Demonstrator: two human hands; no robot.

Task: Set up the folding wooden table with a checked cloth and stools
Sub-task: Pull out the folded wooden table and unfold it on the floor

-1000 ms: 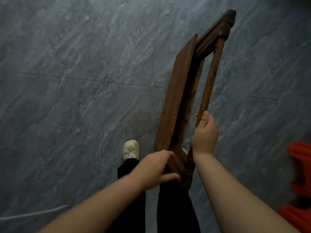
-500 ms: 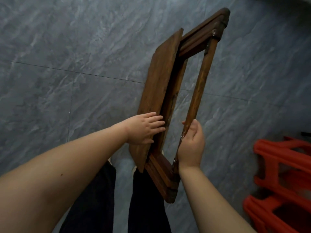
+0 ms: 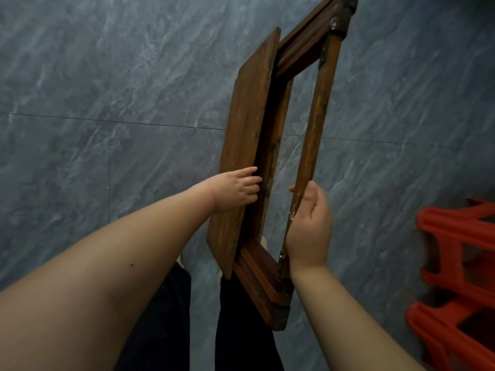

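Note:
The folding wooden table [image 3: 249, 124] is held on edge above the floor, its dark brown top panel on the left and its leg frame swung partly away on the right. My left hand [image 3: 235, 191] hooks its fingers over the inner edge of the top panel. My right hand [image 3: 308, 226] grips the right rail of the leg frame [image 3: 318, 124] near its lower end. Red plastic stools [image 3: 455, 277] are stacked at the right edge of view. No checked cloth is in view.
Grey marbled floor tiles [image 3: 107, 89] lie all around, with grout lines crossing the view. My dark trouser legs [image 3: 171, 317] and a pale shoe tip [image 3: 263, 241] are directly below the table.
My left hand moved from the table's lower corner up to the top panel's inner edge. The leg frame has opened wider from the panel, and the stools came into view.

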